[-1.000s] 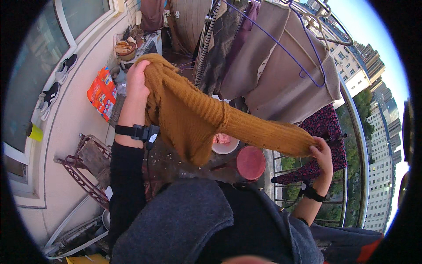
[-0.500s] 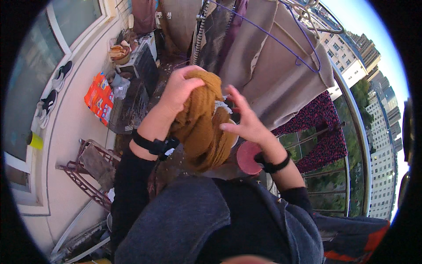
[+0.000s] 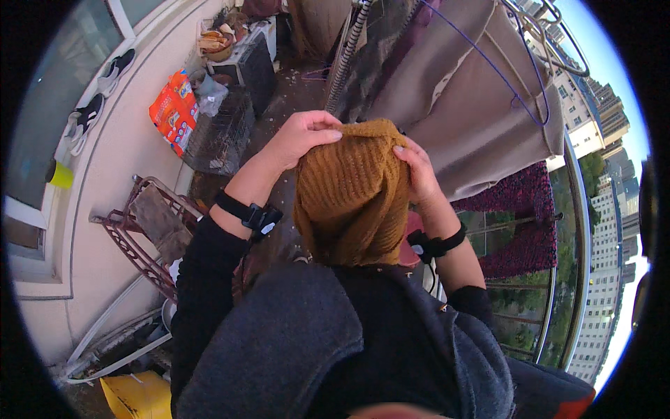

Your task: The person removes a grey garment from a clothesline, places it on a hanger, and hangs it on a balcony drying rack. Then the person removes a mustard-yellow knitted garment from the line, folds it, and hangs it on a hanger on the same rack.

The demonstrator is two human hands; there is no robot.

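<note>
A mustard-brown knitted garment (image 3: 352, 195) hangs in front of my chest, its ribbed cloth falling in folds. My left hand (image 3: 307, 138) pinches its upper left edge between thumb and fingers. At the upper right edge, my right hand (image 3: 419, 170) is closed on the same knit, thumb in front. The cloth is spread between both hands. Behind it a pink round thing (image 3: 413, 234) shows only in part, near my right wrist. Black straps with small devices circle both wrists.
Grey-beige cloth (image 3: 467, 105) and a purple hanger (image 3: 513, 91) hang ahead to the right, beside a metal railing (image 3: 578, 209). A dark patterned cloth (image 3: 523, 223) drapes there. At left are a wire cage (image 3: 222, 136), an orange bag (image 3: 174, 112), a folded rack (image 3: 150, 230) and shoes (image 3: 85, 124).
The bunched garment is now spread out between both hands. My right hand, apart from it with fingers spread before, has taken hold of its edge. The view has shifted slightly.
</note>
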